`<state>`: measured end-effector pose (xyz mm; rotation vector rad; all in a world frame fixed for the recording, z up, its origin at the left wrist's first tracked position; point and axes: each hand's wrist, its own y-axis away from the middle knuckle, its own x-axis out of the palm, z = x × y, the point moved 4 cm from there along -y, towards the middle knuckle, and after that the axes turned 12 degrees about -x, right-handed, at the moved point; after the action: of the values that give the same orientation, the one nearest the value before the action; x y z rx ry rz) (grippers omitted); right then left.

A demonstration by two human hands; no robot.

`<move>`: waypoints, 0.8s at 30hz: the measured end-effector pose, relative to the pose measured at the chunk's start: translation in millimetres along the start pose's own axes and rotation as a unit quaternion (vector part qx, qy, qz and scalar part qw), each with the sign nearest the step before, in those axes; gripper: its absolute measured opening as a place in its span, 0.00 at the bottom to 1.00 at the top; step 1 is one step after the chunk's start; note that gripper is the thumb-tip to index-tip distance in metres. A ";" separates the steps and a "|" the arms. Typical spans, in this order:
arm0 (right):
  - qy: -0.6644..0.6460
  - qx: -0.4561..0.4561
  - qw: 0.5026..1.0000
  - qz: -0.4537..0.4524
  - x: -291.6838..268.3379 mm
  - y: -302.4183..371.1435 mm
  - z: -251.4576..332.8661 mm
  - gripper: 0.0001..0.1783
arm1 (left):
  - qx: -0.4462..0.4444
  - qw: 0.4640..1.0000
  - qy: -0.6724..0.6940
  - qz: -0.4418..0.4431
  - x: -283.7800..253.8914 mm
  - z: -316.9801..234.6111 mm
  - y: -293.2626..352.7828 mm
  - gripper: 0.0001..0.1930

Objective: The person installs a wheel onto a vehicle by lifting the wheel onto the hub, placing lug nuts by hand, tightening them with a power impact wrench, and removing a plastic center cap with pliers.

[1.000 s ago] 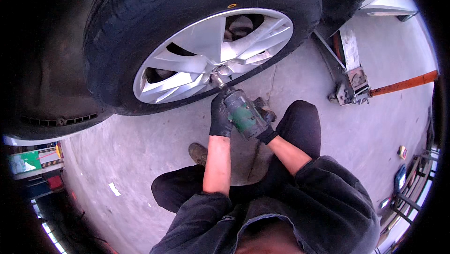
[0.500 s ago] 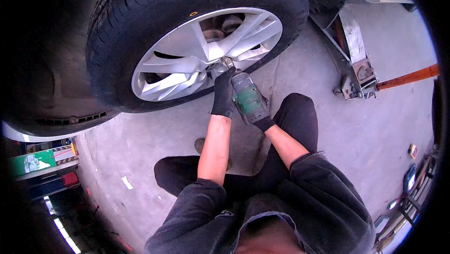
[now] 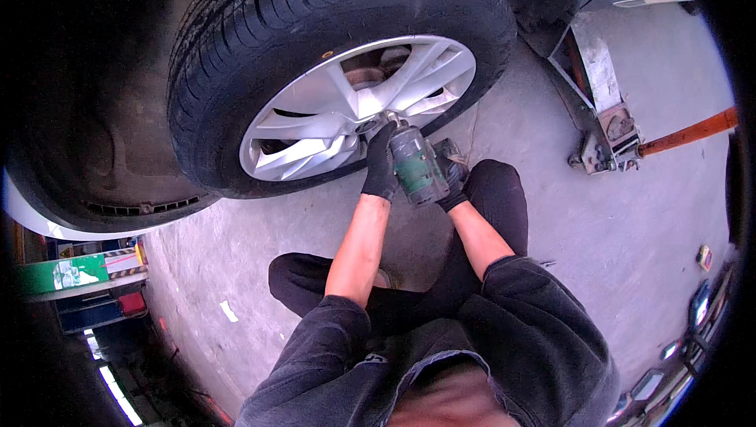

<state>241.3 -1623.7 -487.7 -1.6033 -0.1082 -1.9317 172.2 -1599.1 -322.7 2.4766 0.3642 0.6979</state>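
Note:
A green and grey impact wrench points its socket into the hub area of the silver alloy wheel. My left hand, in a black glove, is closed around the front of the tool, close to the socket. Gloved in black too, my right hand grips the handle on the tool's right side; its fingers are partly hidden behind the tool. The wheel carries a black tyre and sits in the car's wheel arch. Whether the socket is seated on a lug nut I cannot tell.
At the right stands a floor jack with an orange handle. The car's dark underside and bumper lie at the left. A green and white box is at the far left. Several items line the right rim. My bent knees are below the wheel.
The view has shifted, so the wheel sits slightly lower and further right. The impact wrench has turned, and its handle now shows out to the right with my right hand on it.

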 end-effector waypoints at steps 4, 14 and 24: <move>0.288 -0.003 0.953 -0.088 -18.8 7.6 -6.2 0.28 | -0.009 1.000 -0.010 0.022 -16.6 -3.7 -4.0 0.11; -0.084 0.038 0.969 -0.228 5.9 48.2 19.8 0.22 | -0.025 0.998 -0.016 0.052 -32.3 18.9 -3.4 0.11; 0.422 0.023 0.904 -0.068 79.8 13.3 -3.6 0.22 | 0.013 0.999 0.036 -0.006 -70.7 -34.8 54.6 0.15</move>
<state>239.1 -1668.0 -420.0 -0.6219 0.0955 -2.5358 100.4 -1656.5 -295.3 2.4764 0.4164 0.7852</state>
